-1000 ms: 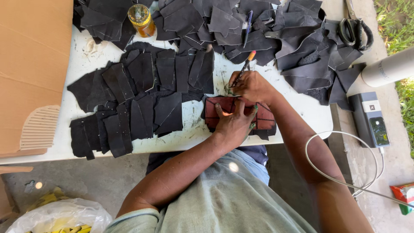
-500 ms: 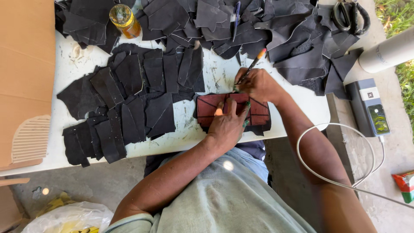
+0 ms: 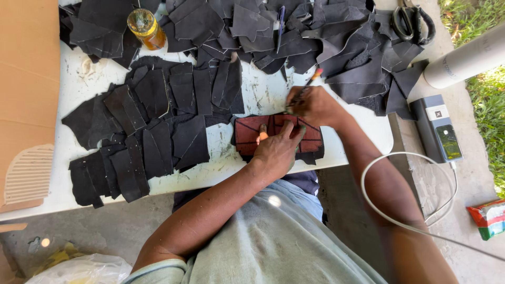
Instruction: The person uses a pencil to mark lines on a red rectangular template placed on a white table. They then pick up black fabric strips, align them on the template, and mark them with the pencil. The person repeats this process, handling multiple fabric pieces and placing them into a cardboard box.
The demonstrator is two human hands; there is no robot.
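Note:
My left hand (image 3: 279,147) presses flat on a reddish-brown leather pattern piece (image 3: 247,132) that lies over dark leather on the white table (image 3: 231,152). My right hand (image 3: 311,105) holds a thin pen with an orange tip (image 3: 309,83), its point at the top edge of the reddish piece. To the left, several black cut leather pieces (image 3: 152,121) lie in overlapping rows. More black leather scraps (image 3: 294,31) are heaped along the table's far side.
An amber jar (image 3: 144,27) stands at the far left of the table. Black scissors (image 3: 413,21) lie at the far right. A power bank (image 3: 436,129) with a white cable (image 3: 405,210) sits on the ground beside a grey tube (image 3: 465,58). Cardboard (image 3: 26,94) is at the left.
My right hand with the pen has shifted slightly along the top edge of the reddish piece. The left hand stays pressed on it. The camera view has shifted a little.

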